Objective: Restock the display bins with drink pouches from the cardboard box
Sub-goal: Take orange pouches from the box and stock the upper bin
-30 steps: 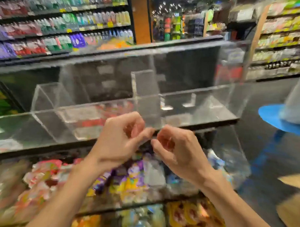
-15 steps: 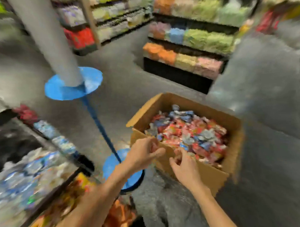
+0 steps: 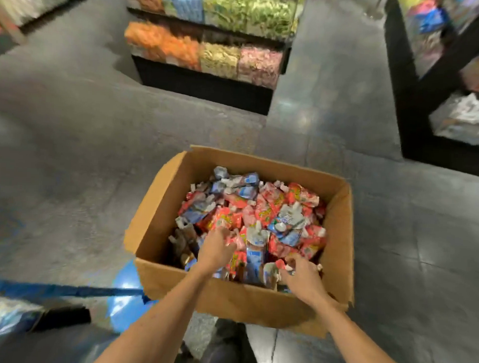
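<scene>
An open cardboard box (image 3: 239,298) stands on the grey floor in front of me. It is heaped with red and blue drink pouches (image 3: 272,209). Both my hands are inside its near side. My left hand (image 3: 215,252) reaches down with its fingers on the pouches near the left wall, and nothing is plainly held. My right hand (image 3: 303,274) curls its fingers and thumb round the top of a red and white pouch (image 3: 280,264) at the near right. A blurred edge of a display bin (image 3: 8,317) shows at the lower left.
A blue round stand base (image 3: 123,286) sits on the floor left of the box. Across the aisle is a black display stand (image 3: 209,85) of coloured packets, and another display (image 3: 414,106) is at the right. My dark trouser legs show below the box.
I turned from the clear shelf bins to the box on the floor. Both hands, held empty before me, have dropped into the box onto the pouches.
</scene>
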### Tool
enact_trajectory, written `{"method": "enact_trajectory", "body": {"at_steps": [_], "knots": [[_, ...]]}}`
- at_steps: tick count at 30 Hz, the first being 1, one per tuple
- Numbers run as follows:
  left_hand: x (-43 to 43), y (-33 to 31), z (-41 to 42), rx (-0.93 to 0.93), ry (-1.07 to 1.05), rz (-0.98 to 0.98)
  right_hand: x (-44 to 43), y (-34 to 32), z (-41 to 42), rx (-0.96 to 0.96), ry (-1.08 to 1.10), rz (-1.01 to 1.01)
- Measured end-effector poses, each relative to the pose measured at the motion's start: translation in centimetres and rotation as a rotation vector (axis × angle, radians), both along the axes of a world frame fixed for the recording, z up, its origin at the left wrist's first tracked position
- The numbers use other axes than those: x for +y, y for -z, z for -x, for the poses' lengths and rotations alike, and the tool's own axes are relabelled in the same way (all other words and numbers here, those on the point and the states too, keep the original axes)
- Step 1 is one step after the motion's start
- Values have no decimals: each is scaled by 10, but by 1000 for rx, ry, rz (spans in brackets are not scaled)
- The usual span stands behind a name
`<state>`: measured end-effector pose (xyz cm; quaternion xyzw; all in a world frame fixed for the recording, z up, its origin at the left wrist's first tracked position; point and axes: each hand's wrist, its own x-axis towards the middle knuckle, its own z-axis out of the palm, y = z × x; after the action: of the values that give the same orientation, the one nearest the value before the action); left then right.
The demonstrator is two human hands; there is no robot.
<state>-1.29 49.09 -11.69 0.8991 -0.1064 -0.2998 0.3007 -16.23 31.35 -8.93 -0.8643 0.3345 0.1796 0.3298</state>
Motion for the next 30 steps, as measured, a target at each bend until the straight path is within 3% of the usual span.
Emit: {"method": "enact_trajectory", "body": {"at_steps": [5,9,17,23,26,30], "knots": [[-6,63,-53,12,35,-167,-8,36,-45,160,150,-93],[-25,100,-78,75,21,-211,-12,55,-72,166,305,-125],[-66,123,-86,-31,-26,-475,-30,61,-111,231,163,-80],[-58,128,-88,-99,69,-499,-24,70,-148,87,-106,164],[-45,121,-93,-113,125,-462,-16,80,-172,152,-65,213],[-27,114,-102,-183,183,-415,1,91,-199,257,167,203]]}}
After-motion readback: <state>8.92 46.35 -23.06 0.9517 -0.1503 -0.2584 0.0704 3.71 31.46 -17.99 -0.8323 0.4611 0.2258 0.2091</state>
